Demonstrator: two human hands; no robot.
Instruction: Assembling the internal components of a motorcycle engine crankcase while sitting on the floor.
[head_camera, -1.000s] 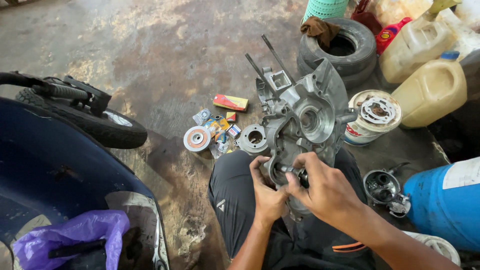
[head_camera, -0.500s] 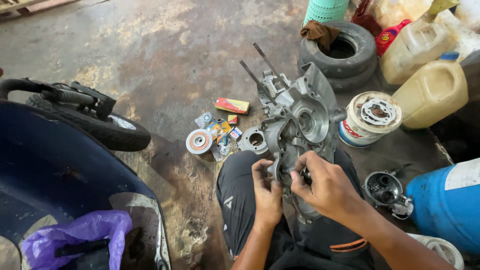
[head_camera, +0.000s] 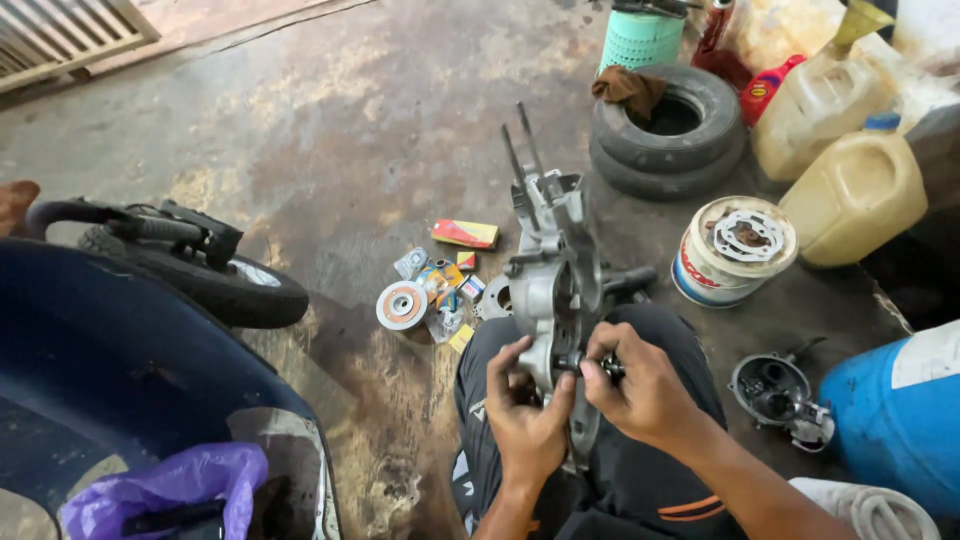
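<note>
**Plainly a heavy casting, steadied on the lap**

Clearly the engine crankcase half (head_camera: 553, 290) was no light thing: a grey cast-metal housing, stiff and sharp-edged, probably greasy, standing on its edge upon the person's knees with two long studs pointing away up the floor. It looked top-heavy, and I judged the safest hold to be low on the thick rim and around the bearing boss, never by the thin studs.

The left hand (head_camera: 527, 420) braced the near edge, its fingers curled and pressed against the casting. The right hand (head_camera: 640, 390) had its fingers closed in a pinch on a small dark part (head_camera: 600, 366) at the case's side; what exactly it was, I could not tell.

The concrete floor (head_camera: 300, 130) was stained, hard and unforgiving to a dropped casting. Near the knees lay a round disc (head_camera: 402, 305) and some small coloured packets (head_camera: 445, 285). Further off sat stacked tyres (head_camera: 668, 130), a paint tin (head_camera: 733, 250) topped with a gasket, two yellowish jerrycans (head_camera: 855, 195), a blue drum (head_camera: 900, 420) and a small dark engine part (head_camera: 775, 392). On the left stood a scooter wheel (head_camera: 215, 285) beside dark blue bodywork (head_camera: 100, 380).
</note>
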